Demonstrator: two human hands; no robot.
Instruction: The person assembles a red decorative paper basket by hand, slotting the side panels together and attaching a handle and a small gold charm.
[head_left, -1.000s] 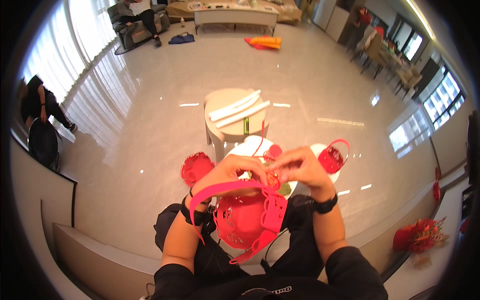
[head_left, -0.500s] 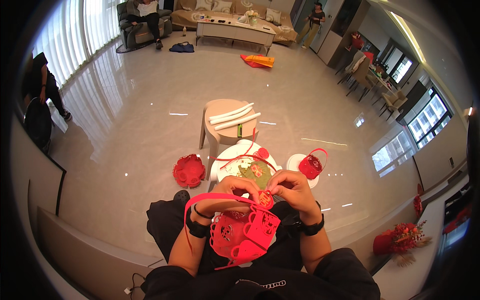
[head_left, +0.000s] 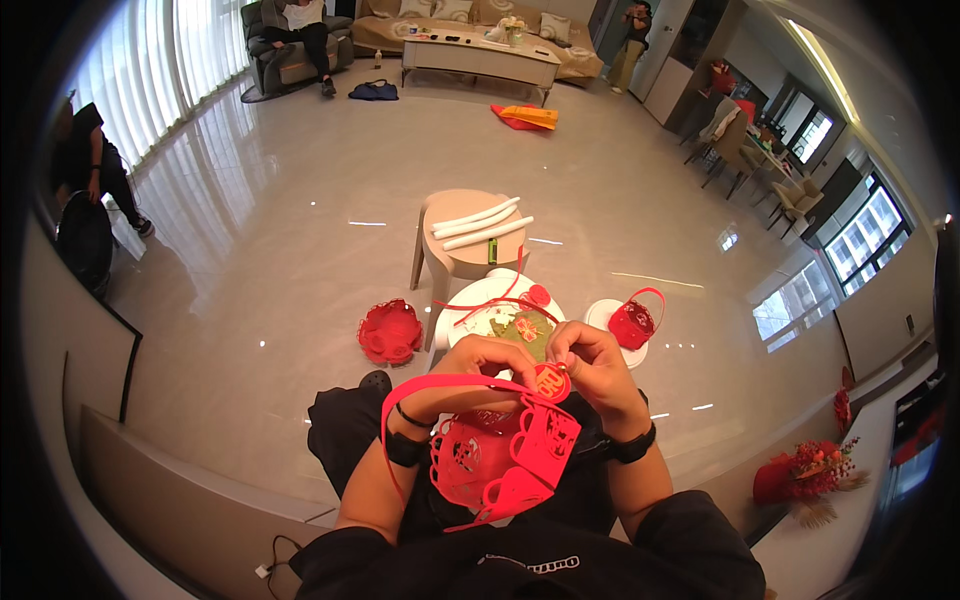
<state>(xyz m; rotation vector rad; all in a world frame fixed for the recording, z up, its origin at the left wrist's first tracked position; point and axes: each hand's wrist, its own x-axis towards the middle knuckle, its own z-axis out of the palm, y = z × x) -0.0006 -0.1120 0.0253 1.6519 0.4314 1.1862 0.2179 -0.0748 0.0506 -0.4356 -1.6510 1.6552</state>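
Note:
On my lap rests a red cut-out felt basket (head_left: 548,447), with scalloped edges. Its long red strap handle (head_left: 430,383) arches over my left forearm and one end hangs down. A round red tag with a gold design (head_left: 551,382) sits where the strap meets the basket rim. My left hand (head_left: 488,360) is closed around the strap end beside the tag. Just right of it, my right hand (head_left: 597,372) pinches the tag's upper edge with thumb and fingertips. Whatever small piece lies between those fingertips is too small to make out.
In front, a white stool (head_left: 470,300) carries a green leaf-like piece (head_left: 532,337) and red strips. A beige stool (head_left: 450,205) holds white rods. A red openwork basket (head_left: 391,333) lies left; a small red basket (head_left: 632,326) stands right. People are farther off.
The whole view has shifted slightly, moving the scene right. My hands keep their grip at the tag, and the right fingers have bent a little more over its edge.

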